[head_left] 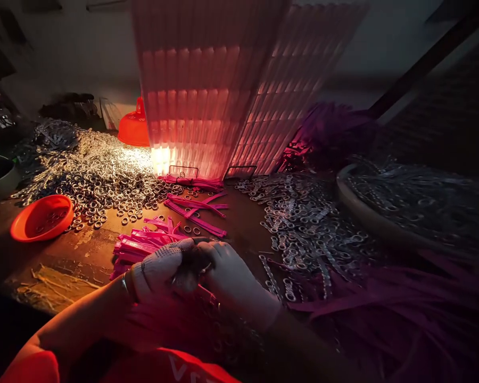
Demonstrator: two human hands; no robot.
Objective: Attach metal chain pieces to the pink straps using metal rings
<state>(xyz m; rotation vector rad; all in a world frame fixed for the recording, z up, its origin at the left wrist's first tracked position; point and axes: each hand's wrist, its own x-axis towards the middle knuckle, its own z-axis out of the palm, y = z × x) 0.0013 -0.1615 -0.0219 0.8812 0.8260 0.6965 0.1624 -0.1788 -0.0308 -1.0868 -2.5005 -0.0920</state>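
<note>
Both my hands wear white knit gloves and meet over the near edge of the table. My left hand [159, 266] is closed, its darkened fingertips against the other hand; what it pinches is hidden in shadow. My right hand [237, 279] is curled closed around a narrow pink strap [207, 293], whose short end shows below the fingers with a bit of metal. Just beyond my left hand lies a bundle of pink straps [138, 246]. More pink straps [195, 215] are scattered farther back, among a few loose metal rings [192, 230].
A heap of metal rings [107, 183] spreads at left beside an orange bowl [42, 218] and under an orange lamp [133, 127]. Translucent ribbed panels [191, 106] stand behind. Metal hook pieces [303, 218] pile at right near a large basin [355, 205] and purple straps [403, 298].
</note>
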